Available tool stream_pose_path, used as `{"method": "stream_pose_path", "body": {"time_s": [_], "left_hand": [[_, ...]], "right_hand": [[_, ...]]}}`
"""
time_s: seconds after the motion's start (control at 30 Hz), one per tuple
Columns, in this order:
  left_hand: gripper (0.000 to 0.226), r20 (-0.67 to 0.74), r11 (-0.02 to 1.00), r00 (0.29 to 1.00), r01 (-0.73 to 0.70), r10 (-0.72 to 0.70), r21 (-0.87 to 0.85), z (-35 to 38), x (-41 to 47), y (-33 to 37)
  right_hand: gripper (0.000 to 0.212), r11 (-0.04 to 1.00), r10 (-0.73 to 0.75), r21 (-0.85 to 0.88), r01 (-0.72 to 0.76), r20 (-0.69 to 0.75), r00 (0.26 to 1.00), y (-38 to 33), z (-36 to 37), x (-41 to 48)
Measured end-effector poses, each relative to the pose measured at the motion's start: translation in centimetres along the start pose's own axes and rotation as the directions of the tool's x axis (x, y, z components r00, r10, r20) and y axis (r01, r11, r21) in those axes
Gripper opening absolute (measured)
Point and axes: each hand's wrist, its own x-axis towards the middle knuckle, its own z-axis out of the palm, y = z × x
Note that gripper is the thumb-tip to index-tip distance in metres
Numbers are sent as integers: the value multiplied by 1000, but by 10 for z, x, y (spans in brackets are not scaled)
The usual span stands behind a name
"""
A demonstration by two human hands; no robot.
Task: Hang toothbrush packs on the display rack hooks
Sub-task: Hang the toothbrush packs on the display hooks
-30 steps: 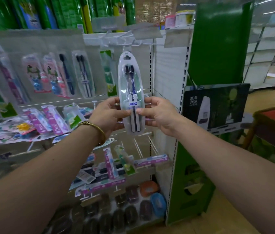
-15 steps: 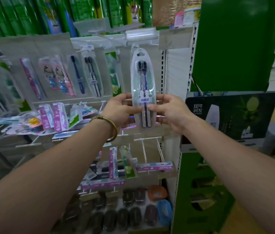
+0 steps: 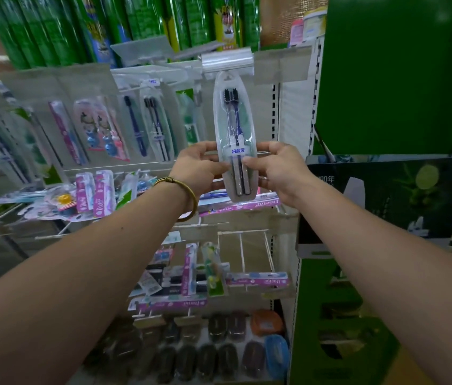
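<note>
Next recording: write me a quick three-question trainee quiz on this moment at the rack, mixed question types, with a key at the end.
1. True or false: the left hand and the right hand both grip the toothbrush pack.
2. Which wrist wears the bracelet? A left, B right, C neither.
3. Fill in: the pack holds ___ brushes.
Key: 1 true; 2 A; 3 two.
</note>
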Motion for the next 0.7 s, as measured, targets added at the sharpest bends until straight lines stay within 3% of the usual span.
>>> {"method": "stream_pose_path", "body": {"time_s": [0.37,0.57,0.7], "left_hand": [[38,-46,999,999,9,-7,45,0,22,-2],[59,-63,998,997,50,-52,-32,-5,46,-11],[68,-21,998,998,53,-52,21,-7,66,-17]], "right_hand": [[31,997,-25,-68,23,-39,999,4,5,23],[21,988,-37,-153,19,-116,993,17,7,49],[25,974,-58,-226,19,-166,984,20,9,74]]}}
